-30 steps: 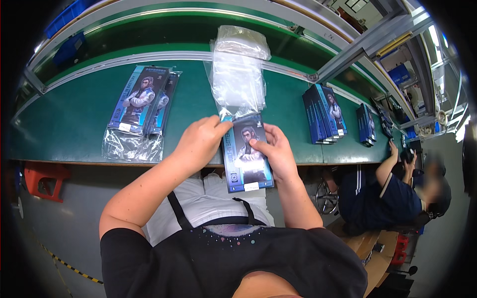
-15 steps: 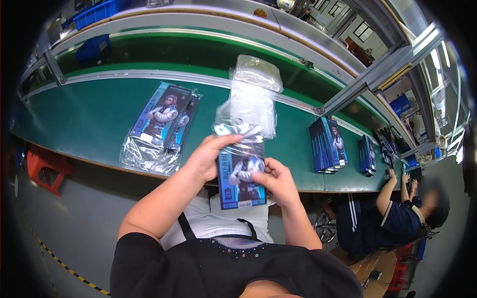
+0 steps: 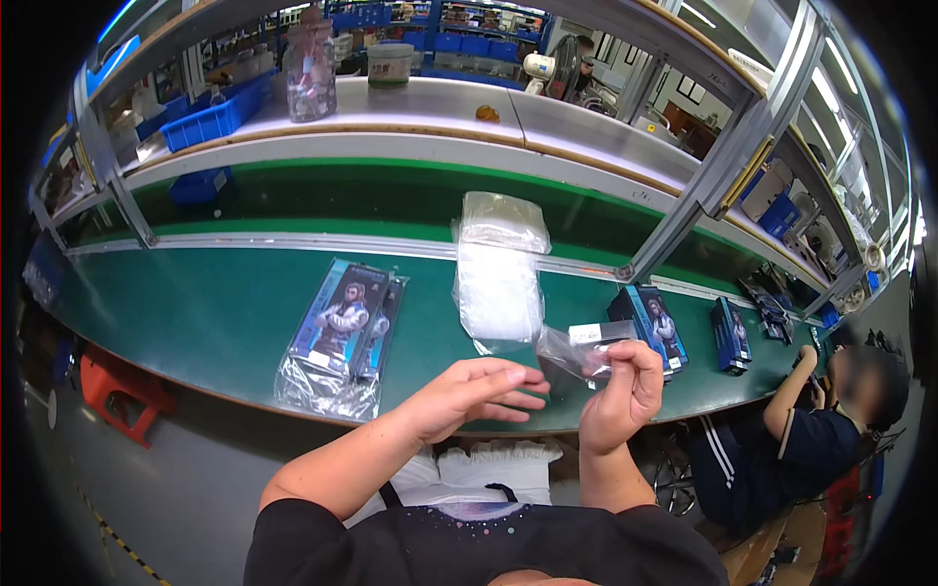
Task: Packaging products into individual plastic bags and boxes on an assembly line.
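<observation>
My right hand is closed in a pinch on a clear plastic bag, lifted above the bench's front half. At the bag's far side shows a dark, flat piece with a white label; whether it is the whole boxed item cannot be made out. My left hand is open, fingers apart and pointing right, with nothing in it. Beyond the hands lies a stack of clear bags. Left of them, two dark blue boxes with a printed figure rest overlapping, in clear bags.
Upright dark boxes stand at the right, with another small group past them. A co-worker sits far right. A metal rail and post border the green bench. A red stool stands at left.
The box held between both hands at my lap is no longer there. My right hand has moved right and up with the bag; my left hand has let go and opened. The view has tilted up.
</observation>
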The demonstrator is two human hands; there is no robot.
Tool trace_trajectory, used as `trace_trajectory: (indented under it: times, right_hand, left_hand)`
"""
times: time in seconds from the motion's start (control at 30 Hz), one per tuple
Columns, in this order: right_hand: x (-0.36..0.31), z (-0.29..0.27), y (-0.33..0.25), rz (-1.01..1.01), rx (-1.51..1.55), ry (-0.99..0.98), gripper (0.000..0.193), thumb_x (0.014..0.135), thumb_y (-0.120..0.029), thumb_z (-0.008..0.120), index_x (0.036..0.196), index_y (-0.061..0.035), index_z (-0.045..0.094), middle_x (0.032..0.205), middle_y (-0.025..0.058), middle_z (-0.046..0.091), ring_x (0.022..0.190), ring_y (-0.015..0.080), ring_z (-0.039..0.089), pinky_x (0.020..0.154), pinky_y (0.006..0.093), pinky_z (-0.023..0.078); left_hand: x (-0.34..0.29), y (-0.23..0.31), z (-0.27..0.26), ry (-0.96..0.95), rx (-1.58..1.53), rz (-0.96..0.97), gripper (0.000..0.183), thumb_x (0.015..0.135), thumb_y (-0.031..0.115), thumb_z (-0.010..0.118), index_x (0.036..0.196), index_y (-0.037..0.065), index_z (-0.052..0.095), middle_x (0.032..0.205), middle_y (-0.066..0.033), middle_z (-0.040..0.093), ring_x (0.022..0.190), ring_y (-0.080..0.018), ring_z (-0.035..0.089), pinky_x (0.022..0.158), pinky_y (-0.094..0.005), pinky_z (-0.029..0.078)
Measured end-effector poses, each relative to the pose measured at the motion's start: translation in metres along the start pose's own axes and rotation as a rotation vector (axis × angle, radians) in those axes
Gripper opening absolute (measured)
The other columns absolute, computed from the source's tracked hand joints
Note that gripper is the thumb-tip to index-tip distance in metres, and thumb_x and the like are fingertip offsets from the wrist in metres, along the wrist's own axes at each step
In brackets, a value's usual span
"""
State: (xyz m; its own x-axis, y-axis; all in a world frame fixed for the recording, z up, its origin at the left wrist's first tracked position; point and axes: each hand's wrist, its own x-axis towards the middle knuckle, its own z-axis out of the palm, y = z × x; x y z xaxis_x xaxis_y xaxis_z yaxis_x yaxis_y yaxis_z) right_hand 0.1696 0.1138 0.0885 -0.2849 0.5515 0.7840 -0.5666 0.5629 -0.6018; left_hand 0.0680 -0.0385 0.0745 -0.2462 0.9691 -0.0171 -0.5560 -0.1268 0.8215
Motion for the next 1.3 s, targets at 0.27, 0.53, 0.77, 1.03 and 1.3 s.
trace_trajectory:
  times: [0.27,0.53,0.77,1.03,1.3]
  right_hand:
    - [-0.006,0.048,-0.007,-0.106,0.079,-1.000,0.028,0.075,0.002,0.063,0.103,0.0003,0.063,0.079,0.0116,0.062,0.069,0.0236,0.060,0.065,0.0318,0.048]
    - [0.033,0.043,0.052,-0.033,-0.446,-0.370,0.024,0.085,-0.002,0.053,0.108,0.0029,0.058,0.099,0.0137,0.060,0.095,0.0277,0.055,0.083,0.0352,0.043]
    - [0.031,0.028,0.085,0.285,-0.293,-0.920,0.012,0.084,-0.006,0.054,0.084,0.0041,0.060,0.074,0.0075,0.061,0.066,0.0173,0.059,0.062,0.0288,0.047]
    - [0.027,0.008,0.101,0.680,-0.114,-0.379,0.010,0.085,-0.004,0.056,0.085,0.0037,0.062,0.077,0.0065,0.062,0.063,0.0104,0.059,0.058,0.0223,0.047]
    - [0.043,-0.037,0.084,0.586,-0.228,-0.294,0.011,0.088,-0.006,0.057,0.088,0.0035,0.062,0.080,0.0061,0.061,0.068,0.0100,0.058,0.062,0.0222,0.047]
  left_hand:
    - [0.017,0.001,-0.025,0.244,-0.153,-0.064,0.048,0.090,0.023,0.058,0.132,0.005,0.044,0.107,-0.0062,0.057,0.092,-0.0118,0.055,0.084,-0.0274,0.045]
    - [-0.010,0.059,-0.053,0.361,-0.049,0.115,0.067,0.064,-0.008,0.048,0.131,-0.005,0.045,0.121,-0.0144,0.057,0.106,-0.0191,0.057,0.091,-0.0279,0.044]
    - [-0.032,0.069,-0.086,0.396,0.071,-0.030,0.064,0.061,-0.007,0.048,0.125,-0.006,0.051,0.113,-0.0146,0.061,0.099,-0.0173,0.060,0.085,-0.0248,0.046]
    - [-0.056,0.065,-0.065,0.725,0.716,0.473,0.057,0.064,-0.003,0.056,0.120,-0.002,0.056,0.115,-0.0143,0.062,0.101,-0.0226,0.060,0.091,-0.0314,0.044]
    - [-0.073,0.015,-0.101,0.850,1.972,0.428,0.049,0.067,0.007,0.064,0.116,0.006,0.059,0.128,-0.0104,0.054,0.125,-0.0321,0.044,0.105,-0.0497,0.027]
